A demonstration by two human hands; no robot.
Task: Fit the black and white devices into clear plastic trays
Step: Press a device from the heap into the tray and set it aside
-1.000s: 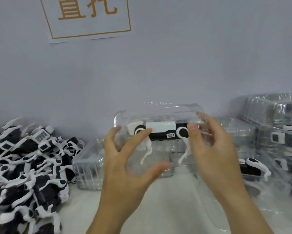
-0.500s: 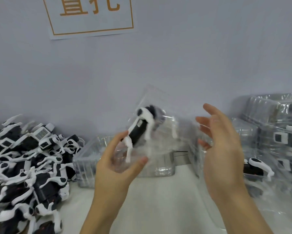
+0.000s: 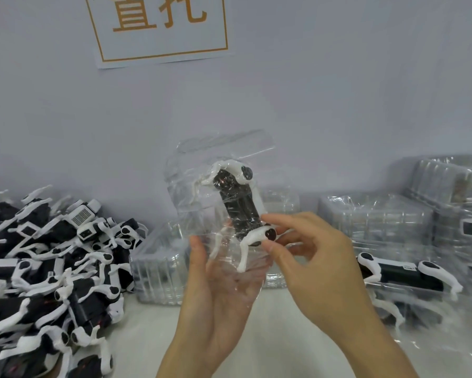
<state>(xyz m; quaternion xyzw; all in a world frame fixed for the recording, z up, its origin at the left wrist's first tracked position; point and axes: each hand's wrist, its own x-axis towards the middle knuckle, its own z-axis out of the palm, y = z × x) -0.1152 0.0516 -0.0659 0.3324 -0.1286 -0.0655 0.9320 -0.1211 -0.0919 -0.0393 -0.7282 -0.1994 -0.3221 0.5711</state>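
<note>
Clear plastic tray [image 3: 202,186] with one black and white device [image 3: 239,204] seated in it is held upright above the tabletop [image 3: 270,336]. Its lower end is cradled in the left hand [image 3: 215,290], palm up, fingers loosely curved around it. The device's lower white end is pinched through the plastic by the right hand [image 3: 319,260]. A heap of loose devices [image 3: 46,268] is noted at left; filled trays [image 3: 393,271] at right
</note>
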